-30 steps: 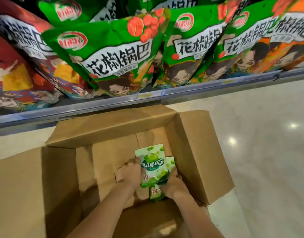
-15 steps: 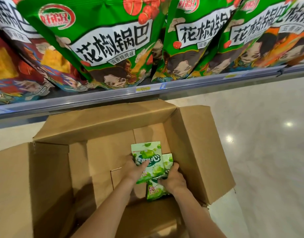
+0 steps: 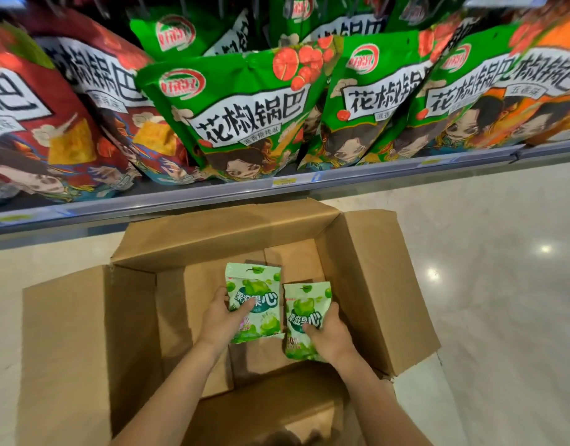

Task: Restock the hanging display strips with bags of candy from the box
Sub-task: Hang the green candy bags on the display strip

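An open cardboard box (image 3: 370,284) stands on the floor below me. Inside it, my left hand (image 3: 220,320) grips a light green candy bag (image 3: 257,294) by its left edge, thumb across the front. Beside it on the right, my right hand (image 3: 330,338) holds a second, identical green candy bag (image 3: 304,312), thumb on its lower front. The two bags are apart, side by side, both upright with their printed faces toward me. The box floor around them looks bare cardboard. No hanging strip is in sight.
A shelf edge (image 3: 309,185) with price tags runs across just behind the box. Large green snack bags (image 3: 245,114), red ones (image 3: 45,123) at left and orange ones (image 3: 547,101) at right lean on it. Glossy pale floor (image 3: 486,268) lies to the right.
The two bags were overlapped in both hands; now they are separated, one in each hand, and raised a little. My view has tilted up toward the shelf.
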A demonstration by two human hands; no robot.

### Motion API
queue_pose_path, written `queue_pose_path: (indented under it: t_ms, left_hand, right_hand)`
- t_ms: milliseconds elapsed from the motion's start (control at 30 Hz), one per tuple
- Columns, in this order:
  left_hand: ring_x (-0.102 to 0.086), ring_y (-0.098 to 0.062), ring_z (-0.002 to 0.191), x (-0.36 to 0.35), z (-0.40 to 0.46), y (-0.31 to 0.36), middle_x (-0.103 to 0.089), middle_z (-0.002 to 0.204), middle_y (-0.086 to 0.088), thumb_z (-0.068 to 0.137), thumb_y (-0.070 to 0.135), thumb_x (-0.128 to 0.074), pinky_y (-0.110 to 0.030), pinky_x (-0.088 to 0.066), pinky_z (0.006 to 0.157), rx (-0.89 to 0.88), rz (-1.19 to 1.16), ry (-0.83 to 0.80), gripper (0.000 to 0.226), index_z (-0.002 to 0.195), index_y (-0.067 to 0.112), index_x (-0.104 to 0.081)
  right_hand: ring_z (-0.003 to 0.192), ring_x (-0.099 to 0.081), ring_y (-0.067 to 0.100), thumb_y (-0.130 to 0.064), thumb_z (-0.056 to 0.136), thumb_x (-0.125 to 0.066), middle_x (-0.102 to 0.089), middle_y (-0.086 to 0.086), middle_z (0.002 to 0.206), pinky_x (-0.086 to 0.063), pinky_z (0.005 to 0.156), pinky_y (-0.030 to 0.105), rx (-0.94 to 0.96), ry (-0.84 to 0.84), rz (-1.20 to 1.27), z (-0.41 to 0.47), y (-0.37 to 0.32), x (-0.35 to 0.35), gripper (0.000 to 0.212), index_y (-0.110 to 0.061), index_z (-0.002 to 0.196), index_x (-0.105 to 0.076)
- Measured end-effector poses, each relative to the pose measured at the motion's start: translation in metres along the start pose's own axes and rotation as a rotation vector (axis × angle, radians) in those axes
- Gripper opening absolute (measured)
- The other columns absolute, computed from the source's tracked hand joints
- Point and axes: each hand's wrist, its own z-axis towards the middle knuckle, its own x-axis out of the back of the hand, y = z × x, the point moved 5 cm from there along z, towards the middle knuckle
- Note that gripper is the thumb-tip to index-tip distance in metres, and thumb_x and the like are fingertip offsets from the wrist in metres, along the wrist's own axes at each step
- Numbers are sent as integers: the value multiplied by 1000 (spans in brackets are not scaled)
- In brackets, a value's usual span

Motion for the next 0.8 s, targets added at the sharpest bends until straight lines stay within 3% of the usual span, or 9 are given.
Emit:
queue_pose_path:
  t_ms: [100,200,300,367,467,533,600,700,800]
  left_hand:
    - [-65,-18,90,13,-20,10,-64,105,-1,85,21,-66,-27,-53,71,-29,-46,3,30,109,22,-47]
    - [-66,-18,92,25,-44,29,-65,106,0,85,21,-67,-26,-54,70,-59,-87,3,32,111,21,-48]
    - [-66,-20,95,41,-75,56,-65,108,-2,84,21,-67,-36,-55,79,-75,-142,46,36,114,19,-47]
    - [-66,-22,95,54,-101,77,-65,109,-4,84,20,-68,-41,-55,82,-81,-201,92,38,116,15,-47]
    - [-66,-16,85,73,-147,114,-66,101,-3,84,17,-68,-28,-57,66,-104,-318,151,34,113,13,-49]
    - [-66,-11,80,87,-181,141,-66,96,2,84,17,-67,-20,-56,56,-128,-375,167,29,109,15,-50]
    - [-68,-16,83,104,-219,170,-68,100,-1,83,23,-69,-29,-58,65,-146,-411,178,31,109,20,-53]
    - [-69,-25,92,134,-282,217,-70,106,-6,81,27,-70,-43,-57,78,-206,-451,209,37,114,19,-56]
    - [-70,-24,90,165,-344,264,-71,105,-6,83,18,-68,-38,-59,72,-282,-529,238,33,113,15,-58]
  right_hand:
    - [117,-55,28,-18,89,-60,-57,8,124,-45,98,42,48,5,32,-17,-15,9,45,-11,125,-33]
    - [109,-57,24,-13,91,-56,-58,4,112,-48,89,34,101,17,72,-45,-34,26,31,-14,111,-33]
    - [99,-57,19,-11,90,-57,-53,-3,98,-44,77,26,156,47,189,-84,-58,51,28,-15,105,-33]
    - [96,-56,17,-12,88,-62,-53,-5,96,-44,77,25,211,75,228,-114,-74,69,32,-18,105,-36]
    - [97,-57,16,-11,85,-66,-56,-5,98,-47,79,26,294,100,310,-167,-100,101,36,-22,107,-41]
    - [94,-58,16,-8,84,-67,-59,-1,101,-51,72,23,317,95,407,-205,-119,123,37,-20,112,-45]
    - [91,-61,17,-5,84,-66,-62,1,102,-55,65,18,357,76,513,-245,-141,146,37,-24,110,-48]
    - [88,-67,18,-5,82,-68,-67,4,105,-58,67,25,405,34,605,-309,-176,181,34,-25,107,-54]
    - [84,-69,21,-22,81,-72,-71,3,91,-57,71,36,447,25,646,-376,-207,211,25,-16,102,-60]
